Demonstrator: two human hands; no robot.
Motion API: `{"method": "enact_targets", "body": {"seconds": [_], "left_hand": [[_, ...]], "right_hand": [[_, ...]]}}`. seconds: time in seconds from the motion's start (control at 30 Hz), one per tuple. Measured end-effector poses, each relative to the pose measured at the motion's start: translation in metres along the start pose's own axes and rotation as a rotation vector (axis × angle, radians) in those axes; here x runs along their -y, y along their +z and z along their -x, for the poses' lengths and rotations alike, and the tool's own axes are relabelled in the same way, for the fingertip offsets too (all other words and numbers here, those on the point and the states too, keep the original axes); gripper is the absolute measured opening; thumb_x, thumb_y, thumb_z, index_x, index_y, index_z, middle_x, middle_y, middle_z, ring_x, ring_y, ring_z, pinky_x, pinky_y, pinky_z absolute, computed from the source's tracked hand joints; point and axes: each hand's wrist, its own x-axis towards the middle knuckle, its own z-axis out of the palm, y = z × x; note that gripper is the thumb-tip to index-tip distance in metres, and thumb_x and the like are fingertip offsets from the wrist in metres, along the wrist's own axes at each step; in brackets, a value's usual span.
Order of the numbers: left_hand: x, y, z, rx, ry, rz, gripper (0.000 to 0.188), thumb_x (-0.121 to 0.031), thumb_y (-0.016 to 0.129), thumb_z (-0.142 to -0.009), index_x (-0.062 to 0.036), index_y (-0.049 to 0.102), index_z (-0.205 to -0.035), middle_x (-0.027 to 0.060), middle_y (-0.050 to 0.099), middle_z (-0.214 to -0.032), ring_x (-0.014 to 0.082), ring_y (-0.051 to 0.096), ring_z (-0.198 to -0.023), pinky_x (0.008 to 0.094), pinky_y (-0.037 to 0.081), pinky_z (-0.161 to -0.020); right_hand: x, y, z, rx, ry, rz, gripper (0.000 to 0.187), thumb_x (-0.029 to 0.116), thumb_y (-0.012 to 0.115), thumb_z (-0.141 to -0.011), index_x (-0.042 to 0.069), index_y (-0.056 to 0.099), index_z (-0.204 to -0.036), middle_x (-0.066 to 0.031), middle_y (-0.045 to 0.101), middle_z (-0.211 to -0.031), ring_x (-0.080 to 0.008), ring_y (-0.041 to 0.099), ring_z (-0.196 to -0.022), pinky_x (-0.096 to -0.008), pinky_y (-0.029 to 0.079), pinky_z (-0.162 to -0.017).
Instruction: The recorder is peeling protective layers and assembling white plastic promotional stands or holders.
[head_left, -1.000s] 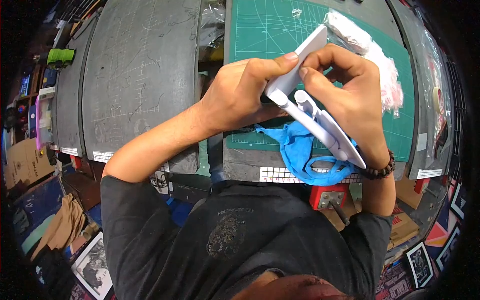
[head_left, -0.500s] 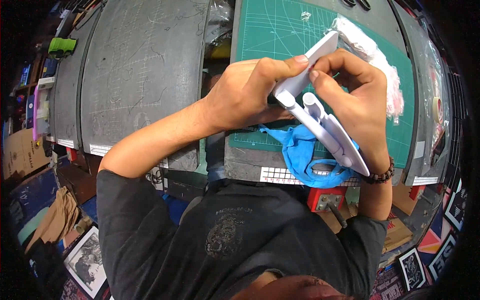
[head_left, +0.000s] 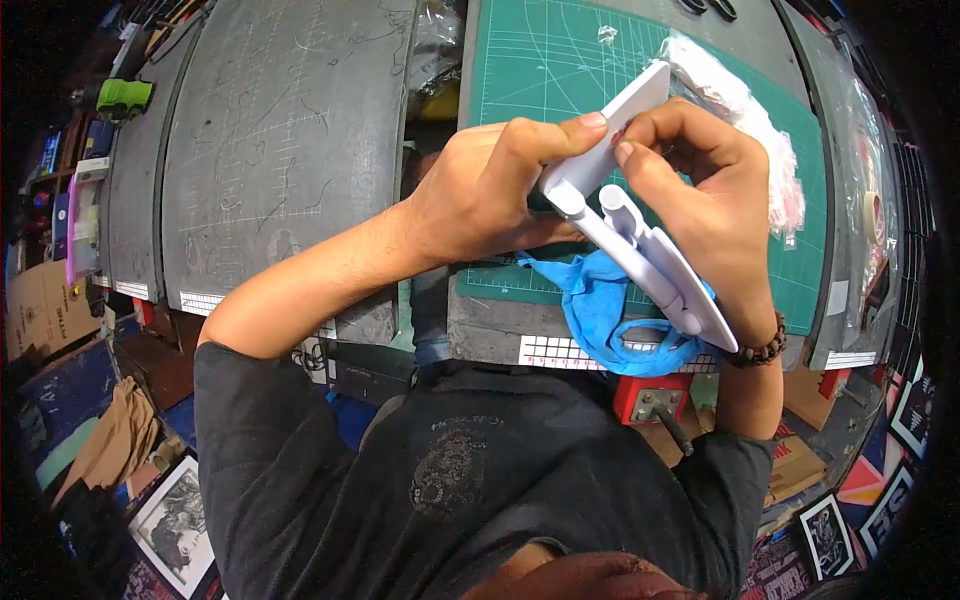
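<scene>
A white plastic folding stand (head_left: 632, 250) with a flat plate, a hinge and a broad base is held up over the table. My left hand (head_left: 500, 180) grips it near the hinge, thumb along the plate and the other fingers mostly hidden behind. Against the inner face of the plate, my right hand (head_left: 705, 185) has its thumb and forefinger pinched together. A tiny reddish spot (head_left: 617, 137) shows at those fingertips; whatever they pinch is too small to name. Below the stand lies a crumpled blue cloth (head_left: 595, 300) at the table's front edge.
A green cutting mat (head_left: 540, 60) covers the right table. On it, a clear plastic bag of white and pink material (head_left: 745, 110) lies beyond my right hand. Dark scissor handles (head_left: 722, 8) sit at the far edge. A red metal clamp (head_left: 650, 398) juts out below the front edge.
Both hands and the stand have shifted very slightly left. The grip and the pinch look the same.
</scene>
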Motion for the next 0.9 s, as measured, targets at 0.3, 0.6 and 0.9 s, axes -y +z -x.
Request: {"method": "enact_targets", "body": {"seconds": [0.3,0.6,0.9], "left_hand": [[0.003,0.012,0.001,-0.115,0.023,-0.013,0.091,-0.029,0.103,-0.074,0.0022,0.050,-0.141,0.0147,0.073,-0.104,0.0256,0.078,-0.080,0.0340,0.063,-0.067],[0.009,0.014,0.006,-0.095,0.020,0.101,0.101,-0.027,0.106,-0.071,0.0033,0.044,-0.144,0.0154,0.073,-0.107,0.0218,0.079,-0.088,0.0319,0.064,-0.071],[0.004,0.003,-0.001,-0.009,0.061,0.087,0.101,-0.022,0.104,-0.074,0.0018,0.039,-0.147,0.0201,0.075,-0.109,0.0224,0.080,-0.093,0.0321,0.065,-0.073]], "right_hand": [[0.000,0.001,0.000,0.001,0.000,0.005,0.013,0.010,0.078,-0.088,-0.003,0.076,-0.092,0.0001,0.071,-0.079,-0.0037,0.063,-0.074,-0.0209,0.047,-0.062],[0.005,-0.004,0.003,0.056,-0.001,0.053,0.008,0.005,0.073,-0.094,-0.003,0.072,-0.094,-0.0007,0.071,-0.084,-0.0055,0.065,-0.078,-0.0232,0.051,-0.073],[0.002,-0.004,0.004,0.050,-0.067,0.072,0.007,0.003,0.073,-0.093,-0.003,0.070,-0.091,-0.0005,0.069,-0.083,-0.0057,0.063,-0.078,-0.0238,0.050,-0.071]]}}
